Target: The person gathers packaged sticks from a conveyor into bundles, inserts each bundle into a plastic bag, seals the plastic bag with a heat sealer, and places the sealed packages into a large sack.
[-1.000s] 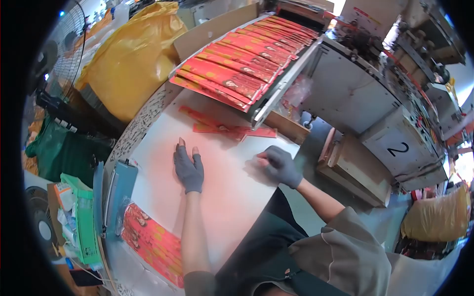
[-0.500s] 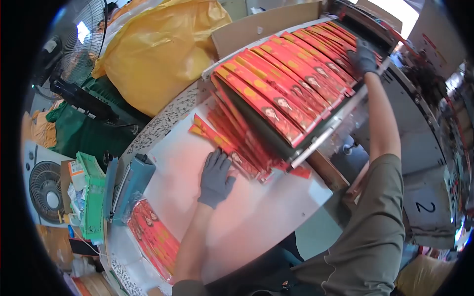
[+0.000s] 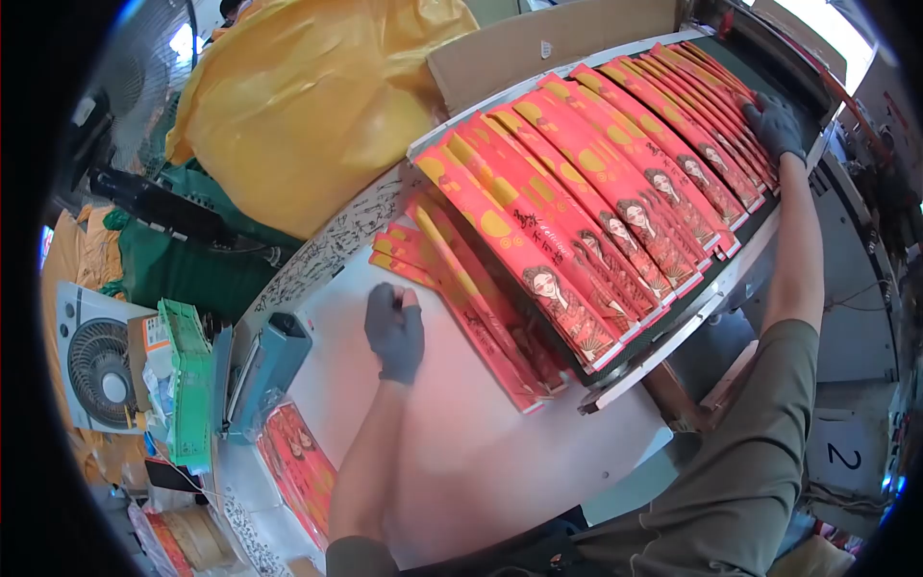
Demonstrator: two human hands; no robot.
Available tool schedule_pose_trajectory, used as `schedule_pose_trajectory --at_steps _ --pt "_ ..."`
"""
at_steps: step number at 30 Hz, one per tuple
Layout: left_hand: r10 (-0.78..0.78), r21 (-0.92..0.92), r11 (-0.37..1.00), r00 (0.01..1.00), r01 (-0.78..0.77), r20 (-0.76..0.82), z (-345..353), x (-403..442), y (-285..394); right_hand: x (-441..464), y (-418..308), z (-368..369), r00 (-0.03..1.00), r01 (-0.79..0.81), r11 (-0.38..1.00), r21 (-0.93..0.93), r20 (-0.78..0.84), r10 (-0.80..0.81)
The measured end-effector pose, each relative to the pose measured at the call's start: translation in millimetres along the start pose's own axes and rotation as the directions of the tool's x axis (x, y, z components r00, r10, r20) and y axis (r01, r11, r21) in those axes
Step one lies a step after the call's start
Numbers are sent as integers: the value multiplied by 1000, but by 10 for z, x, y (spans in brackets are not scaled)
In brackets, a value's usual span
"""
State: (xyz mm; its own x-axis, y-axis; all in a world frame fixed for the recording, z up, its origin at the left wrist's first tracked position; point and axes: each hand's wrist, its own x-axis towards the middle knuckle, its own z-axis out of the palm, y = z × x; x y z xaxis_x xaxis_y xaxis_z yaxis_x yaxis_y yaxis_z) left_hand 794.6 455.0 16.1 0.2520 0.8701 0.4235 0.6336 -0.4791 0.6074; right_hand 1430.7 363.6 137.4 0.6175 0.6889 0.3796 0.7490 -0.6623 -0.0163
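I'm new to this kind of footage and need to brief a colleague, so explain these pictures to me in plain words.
There is no robot here: a person works with two hands in grey gloves. Every picture comes from one camera worn on the head, looking forward and down.

A row of overlapping red packets lies on a dark belt that slopes away. Below its near end, more packets lie loosely on a white tabletop.

The left hand is curled beside those loose packets, with nothing visible in it. The right hand touches the row near its far end; whether it grips one, I cannot tell.

A large yellow bag stands on the left.
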Motion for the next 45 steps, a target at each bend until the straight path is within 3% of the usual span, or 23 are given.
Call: schedule_pose_trajectory --at_steps 2,5,8,11,13,15,17,21,23,24,27,28,30,31,32,34,35,36,38,42,45 --pt "82 -16 996 987 -85 -141 52 62 182 -56 -76 -82 986 150 988 -39 -73 -152" --pt "353 169 919 934 -357 51 19 80 153 -295 -409 -377 965 263 964 41 -30 -262" --pt "289 -29 957 946 -288 145 -46 -25 146 -710 -947 -667 936 349 900 262 -57 -347" --pt "105 -233 967 994 -102 1 -202 -251 296 -1179 -1480 -982 894 424 799 425 -54 -446" --pt "68 -272 958 993 -93 -102 -251 -375 260 -1521 -1834 -1140 873 406 741 535 14 -488" --pt "2 -375 926 992 -48 -123 -278 -500 144 -1800 -2127 -1189 839 459 688 562 -21 -544" --pt "-11 -394 918 992 -38 -122 -333 -594 73 -2070 -2380 -1297 838 413 653 635 16 -546" --pt "-40 -494 868 984 -53 -175 -479 -696 101 -2496 -2803 -1501 742 553 600 578 -15 -670" --pt "-54 -426 904 979 -36 -198 -467 -728 33 -2734 -3060 -1595 718 510 575 639 52 -694" --pt "-58 -388 921 976 -29 -210 -465 -736 -13 -2865 -3202 -1610 685 576 576 580 42 -727" --pt "-66 -231 973 976 16 -209 -543 -729 16 -3204 -3609 -1207 702 673 457 581 -310 -641" --pt "-111 -250 966 977 63 -181 -551 -726 -20 -3235 -3716 -1066 725 659 520 544 -274 -632" --pt "-96 -215 975 983 61 -158 -584 -723 -68 -3127 -3854 -811 863 299 757 582 175 -475" --pt "-88 -196 979 986 58 -145 -615 -724 -69 -3039 -3909 -641 850 106 844 526 392 -351" --pt "-103 -236 969 985 69 -137 -688 -721 -11 -2914 -3818 -248 832 15 767 642 417 -365" --pt "-83 -212 976 975 38 -208 -710 -706 -49 -2971 -3886 -37 962 108 573 812 60 -266" --pt "-76 -204 979 968 26 -241 -705 -715 -60 -2997 -3926 -32 975 199 570 797 -103 -197" --pt "-164 -463 884 971 66 -175 -655 -709 -107 -3018 -3910 -38 951 183 641 746 31 -307" --pt "-271 -850 503 963 156 17 -535 -680 -235 -3230 -3975 -693 829 181 765 617 322 -456" --pt "-322 -846 253 866 469 383 -1210 -922 282 -3861 -4022 -816 696 -107 444 890 386 -606" --pt "-259 -795 209 817 569 516 -1564 -1679 217 -4656 -3788 -1080 671 -317 158 935 339 -660"
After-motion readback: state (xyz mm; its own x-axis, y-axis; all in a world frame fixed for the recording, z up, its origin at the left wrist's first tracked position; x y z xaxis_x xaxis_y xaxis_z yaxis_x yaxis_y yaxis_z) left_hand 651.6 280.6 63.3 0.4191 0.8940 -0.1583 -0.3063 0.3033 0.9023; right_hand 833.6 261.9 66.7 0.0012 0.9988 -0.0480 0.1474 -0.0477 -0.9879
